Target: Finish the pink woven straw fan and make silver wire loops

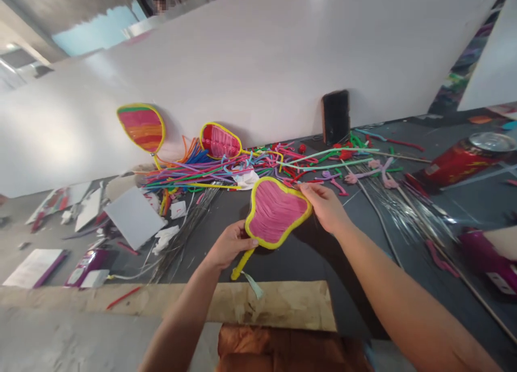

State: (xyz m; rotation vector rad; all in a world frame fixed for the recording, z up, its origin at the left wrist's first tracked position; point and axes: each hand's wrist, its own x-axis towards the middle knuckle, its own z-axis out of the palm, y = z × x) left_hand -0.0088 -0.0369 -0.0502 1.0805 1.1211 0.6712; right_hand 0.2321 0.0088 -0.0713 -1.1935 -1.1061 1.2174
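Between my two hands is a hand fan (278,213) with a pink face of lengthwise strands and a fuzzy yellow rim. Its yellow handle points down to the left and ends in a pale green tassel (253,286). My left hand (231,245) grips the lower left rim near the handle, thumb in front. With thumb and fingers closed, my right hand (323,205) pinches the upper right corner. Behind the fan lies a heap of coloured pipe cleaners (194,173), partly hidden by it.
A striped fan (143,127) and a red-pink fan (220,141) lean at the white partition (258,65). A phone (336,116) stands there too. At right are a red can (470,159) and thin wires (383,205). A white card (135,217) and purple box (86,267) lie left.
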